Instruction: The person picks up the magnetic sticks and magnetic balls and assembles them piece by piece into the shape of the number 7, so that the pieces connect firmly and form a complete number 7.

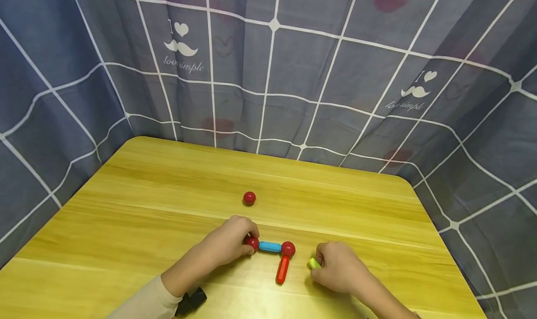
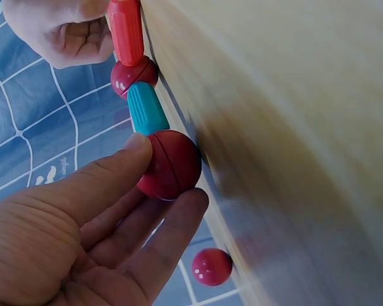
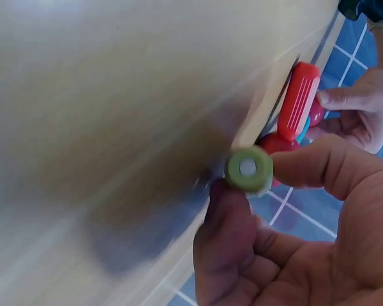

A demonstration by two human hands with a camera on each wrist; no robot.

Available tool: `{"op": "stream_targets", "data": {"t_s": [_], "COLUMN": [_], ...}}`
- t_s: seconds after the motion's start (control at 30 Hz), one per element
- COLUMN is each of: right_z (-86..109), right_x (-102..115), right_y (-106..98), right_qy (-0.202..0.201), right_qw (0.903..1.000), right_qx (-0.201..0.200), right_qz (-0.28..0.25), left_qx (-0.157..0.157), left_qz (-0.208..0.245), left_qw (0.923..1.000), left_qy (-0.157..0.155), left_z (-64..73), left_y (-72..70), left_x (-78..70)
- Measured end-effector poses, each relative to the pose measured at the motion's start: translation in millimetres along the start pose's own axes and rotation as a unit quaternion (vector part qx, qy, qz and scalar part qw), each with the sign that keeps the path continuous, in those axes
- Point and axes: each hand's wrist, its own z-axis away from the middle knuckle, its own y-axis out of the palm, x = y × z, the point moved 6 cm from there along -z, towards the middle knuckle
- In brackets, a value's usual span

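My left hand (image 1: 228, 239) pinches a red ball (image 2: 171, 164) between thumb and fingers. A blue rod (image 1: 270, 247) joins that ball to a second red ball (image 1: 288, 249). From the second ball a red rod (image 1: 283, 270) extends toward the near side of the table. To the right, my right hand (image 1: 340, 266) pinches a yellow-green rod (image 3: 249, 169); its end, with a pale round centre, faces the right wrist camera. This rod is apart from the joined pieces.
Another red ball (image 1: 249, 197) lies by itself farther back on the wooden table (image 1: 168, 183). A grey-blue checked curtain (image 1: 239, 76) hangs behind the table and along its sides. Near the left sleeve is a black object (image 1: 192, 302).
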Motion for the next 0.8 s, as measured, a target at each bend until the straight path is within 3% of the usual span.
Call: {"op": "stream_targets", "data": {"t_s": [0.37,0.63,0.8], "right_z": [7.1,11.1,13.3], "right_x": [15.1,26.6,34.3], "right_y": [14.4,27.9,33.9], "right_qy": [-0.022,-0.027,-0.026], "right_qw": [0.9959,0.9796,0.972], "right_qx": [0.072,0.153,0.173], "right_qz": [-0.05,-0.128,-0.157], "left_qx": [0.009,0.007,0.008], "left_qz": [0.001,0.001,-0.004], "left_qw": [0.9999,0.9999,0.9999], "left_qy": [-0.009,-0.012,-0.011], "left_z": [2.1,0.9,0.1], "left_y": [1.3,2.5,1.3], "left_x": [-0.7,1.9,1.4]}}
